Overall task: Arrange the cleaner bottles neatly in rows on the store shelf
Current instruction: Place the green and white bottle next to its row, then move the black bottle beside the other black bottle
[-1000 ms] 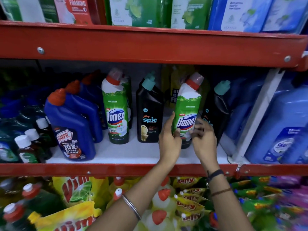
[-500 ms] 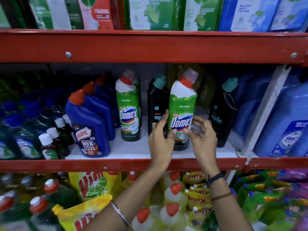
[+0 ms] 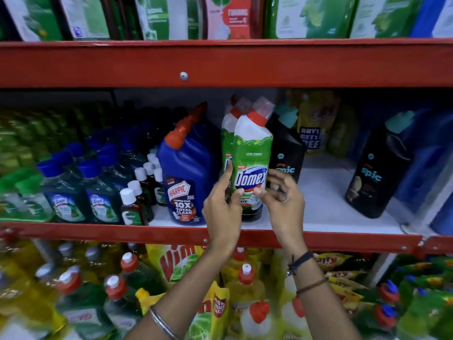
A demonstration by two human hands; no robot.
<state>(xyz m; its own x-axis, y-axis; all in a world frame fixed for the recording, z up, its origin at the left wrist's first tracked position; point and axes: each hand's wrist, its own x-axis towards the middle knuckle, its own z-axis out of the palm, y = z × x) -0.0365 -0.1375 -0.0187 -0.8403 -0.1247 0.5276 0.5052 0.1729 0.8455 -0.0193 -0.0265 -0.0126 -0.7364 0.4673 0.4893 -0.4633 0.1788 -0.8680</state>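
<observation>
A green and white Domex bottle (image 3: pixel 252 153) with a red collar stands upright at the front of the white middle shelf (image 3: pixel 326 204). My left hand (image 3: pixel 221 207) grips its lower left side and my right hand (image 3: pixel 282 197) pinches its lower right side. A second Domex bottle (image 3: pixel 226 133) stands directly behind it, mostly hidden. To the left are blue Harpic bottles (image 3: pixel 188 173). A black Spic bottle (image 3: pixel 286 148) stands just right of the held bottle, and another black Spic bottle (image 3: pixel 377 173) stands further right.
Small green and dark bottles (image 3: pixel 98 190) crowd the shelf's left part. Bare white shelf lies between the two Spic bottles. Blue jugs (image 3: pixel 434 168) sit at far right. A red beam (image 3: pixel 220 65) runs overhead; yellow pouches and red-capped bottles (image 3: pixel 245 290) fill the shelf below.
Both hands have slid the Domex bottle leftward along the shelf, from between the two Spic bottles to in front of the other Domex bottle. The camera view has also shifted.
</observation>
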